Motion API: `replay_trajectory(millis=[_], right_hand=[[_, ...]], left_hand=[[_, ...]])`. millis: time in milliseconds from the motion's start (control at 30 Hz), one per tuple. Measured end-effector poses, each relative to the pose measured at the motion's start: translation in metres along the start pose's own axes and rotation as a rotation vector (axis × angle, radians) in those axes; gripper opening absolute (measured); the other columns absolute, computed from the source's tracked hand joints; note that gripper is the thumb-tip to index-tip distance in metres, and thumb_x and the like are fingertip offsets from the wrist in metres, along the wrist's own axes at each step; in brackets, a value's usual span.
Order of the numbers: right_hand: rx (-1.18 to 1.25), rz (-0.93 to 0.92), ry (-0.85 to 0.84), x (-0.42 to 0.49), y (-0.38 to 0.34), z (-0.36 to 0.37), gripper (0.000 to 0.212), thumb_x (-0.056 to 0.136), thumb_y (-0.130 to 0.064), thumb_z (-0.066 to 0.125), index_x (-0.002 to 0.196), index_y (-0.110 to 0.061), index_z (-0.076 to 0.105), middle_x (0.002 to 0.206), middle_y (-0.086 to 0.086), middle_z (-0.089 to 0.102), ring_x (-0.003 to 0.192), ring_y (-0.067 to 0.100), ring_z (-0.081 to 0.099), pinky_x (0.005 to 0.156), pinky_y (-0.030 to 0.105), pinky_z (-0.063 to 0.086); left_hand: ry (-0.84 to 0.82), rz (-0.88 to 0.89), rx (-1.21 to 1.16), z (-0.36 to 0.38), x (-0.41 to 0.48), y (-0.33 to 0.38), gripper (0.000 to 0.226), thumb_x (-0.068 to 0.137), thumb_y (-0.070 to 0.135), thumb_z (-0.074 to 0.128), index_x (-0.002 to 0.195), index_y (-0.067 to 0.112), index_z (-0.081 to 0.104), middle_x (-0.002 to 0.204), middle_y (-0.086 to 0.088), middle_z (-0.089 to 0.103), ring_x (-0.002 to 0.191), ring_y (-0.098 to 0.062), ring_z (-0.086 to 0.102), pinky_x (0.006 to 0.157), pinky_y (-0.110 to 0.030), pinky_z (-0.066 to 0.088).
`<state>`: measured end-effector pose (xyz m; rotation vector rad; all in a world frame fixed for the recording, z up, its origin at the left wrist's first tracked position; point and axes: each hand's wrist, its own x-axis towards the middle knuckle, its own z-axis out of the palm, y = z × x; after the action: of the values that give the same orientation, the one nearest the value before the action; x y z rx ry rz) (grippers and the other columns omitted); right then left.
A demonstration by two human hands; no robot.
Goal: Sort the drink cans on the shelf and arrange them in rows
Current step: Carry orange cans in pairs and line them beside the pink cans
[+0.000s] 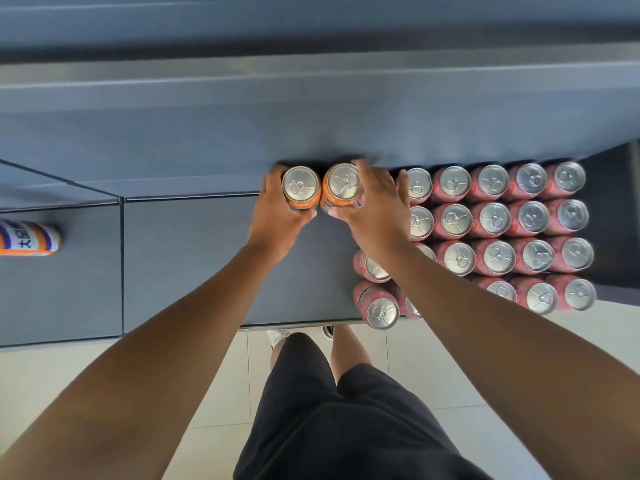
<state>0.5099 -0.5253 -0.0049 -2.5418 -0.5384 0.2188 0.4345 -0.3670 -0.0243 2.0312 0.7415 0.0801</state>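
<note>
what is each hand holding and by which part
The left hand grips the left orange can round its side wall; right hand grips the right orange can the same way.

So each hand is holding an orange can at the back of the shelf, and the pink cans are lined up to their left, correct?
Not quite: the pink cans stand to the right of the orange cans, not the left, as the head view shows. The left hand and right hand do each hold an orange can at the back of the shelf.
</note>
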Motion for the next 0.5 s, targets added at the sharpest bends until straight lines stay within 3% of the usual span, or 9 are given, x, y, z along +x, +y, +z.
replay_trajectory(millis=[67, 133, 167, 233, 300, 500], right_hand=[[-0.034, 0.009, 0.045, 0.002, -0.004, 0.003, 0.075, 0.068, -0.045, 0.085, 0.131, -0.017, 0.055, 0.117, 0.0, 0.066, 0.12, 0.024, 0.056, 0.119, 0.046, 0.018], [-0.044, 0.014, 0.075, 0.001, -0.007, 0.005, 0.074, 0.067, -0.044, 0.086, 0.128, -0.015, 0.056, 0.113, 0.002, 0.068, 0.114, 0.027, 0.058, 0.115, 0.044, 0.028], [-0.038, 0.026, 0.08, 0.0, -0.008, 0.005, 0.074, 0.067, -0.043, 0.087, 0.127, -0.015, 0.057, 0.113, 0.002, 0.068, 0.112, 0.028, 0.057, 0.111, 0.042, 0.032], [-0.023, 0.058, 0.071, -0.001, -0.009, 0.005, 0.074, 0.067, -0.044, 0.086, 0.128, -0.015, 0.055, 0.114, 0.004, 0.067, 0.112, 0.029, 0.056, 0.103, 0.037, 0.037], [-0.011, 0.073, 0.05, -0.002, -0.01, 0.002, 0.075, 0.07, -0.044, 0.084, 0.131, -0.016, 0.052, 0.117, 0.004, 0.065, 0.114, 0.028, 0.056, 0.1, 0.037, 0.04], [-0.069, 0.03, 0.028, -0.014, -0.017, -0.019, 0.068, 0.079, -0.038, 0.075, 0.136, -0.013, 0.048, 0.132, 0.004, 0.059, 0.126, 0.027, 0.052, 0.103, 0.04, 0.04]], left_hand=[[0.027, -0.015, -0.043, 0.002, 0.001, 0.0, 0.065, 0.063, 0.017, 0.09, 0.117, 0.017, 0.053, 0.115, 0.002, 0.06, 0.101, -0.009, 0.059, 0.082, -0.011, 0.045], [0.054, -0.037, -0.062, 0.004, 0.0, 0.001, 0.064, 0.062, 0.013, 0.09, 0.114, 0.021, 0.052, 0.118, 0.001, 0.056, 0.104, -0.005, 0.053, 0.084, -0.004, 0.04], [0.063, -0.058, -0.08, 0.004, -0.001, 0.0, 0.065, 0.062, 0.014, 0.09, 0.11, 0.028, 0.05, 0.119, 0.001, 0.056, 0.106, -0.004, 0.053, 0.09, -0.01, 0.043], [0.054, -0.099, -0.117, 0.003, -0.003, -0.001, 0.067, 0.06, 0.02, 0.09, 0.103, 0.042, 0.044, 0.119, 0.002, 0.059, 0.109, -0.01, 0.06, 0.096, -0.033, 0.052], [0.033, -0.099, -0.123, 0.0, -0.005, -0.001, 0.065, 0.061, 0.026, 0.09, 0.104, 0.043, 0.043, 0.118, 0.004, 0.062, 0.11, -0.014, 0.063, 0.095, -0.042, 0.053], [-0.07, -0.068, 0.007, -0.016, -0.012, 0.003, 0.07, 0.073, 0.027, 0.086, 0.13, 0.017, 0.045, 0.115, 0.01, 0.062, 0.111, -0.014, 0.06, 0.088, -0.024, 0.042]])
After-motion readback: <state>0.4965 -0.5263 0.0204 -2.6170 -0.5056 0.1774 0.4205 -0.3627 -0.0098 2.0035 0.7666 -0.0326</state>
